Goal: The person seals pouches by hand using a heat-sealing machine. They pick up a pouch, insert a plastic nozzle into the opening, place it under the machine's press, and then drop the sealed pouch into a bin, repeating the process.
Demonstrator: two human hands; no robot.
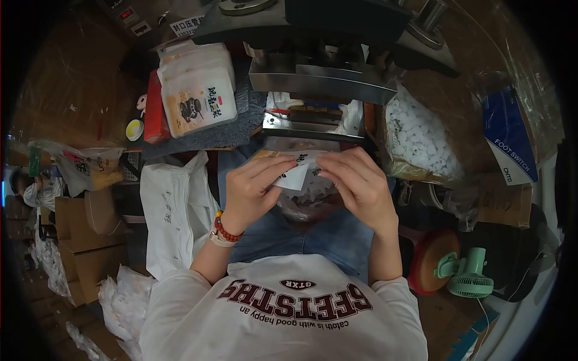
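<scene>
A small white printed pouch [293, 178] with dark lettering and an orange patch is held over my lap, just in front of the metal press [322, 81]. My left hand [256, 186] grips its left side, with fingers over the upper face and the thumb below. My right hand [359, 183] pinches the pouch's right edge between fingertips and thumb. Beneath the hands, a clear plastic bag [307, 204] with dark bits in it rests between my legs. Behind the left hand lies a stack of similar printed pouches [198, 102].
The stack lies on a grey cloth [244, 114] beside a red box [155, 111]. Right of the press stands a box of small white plastic pieces [421, 135]. A white bag [171, 210] hangs at left. A green fan [471, 277] and a blue foot-switch box [509, 135] are at right.
</scene>
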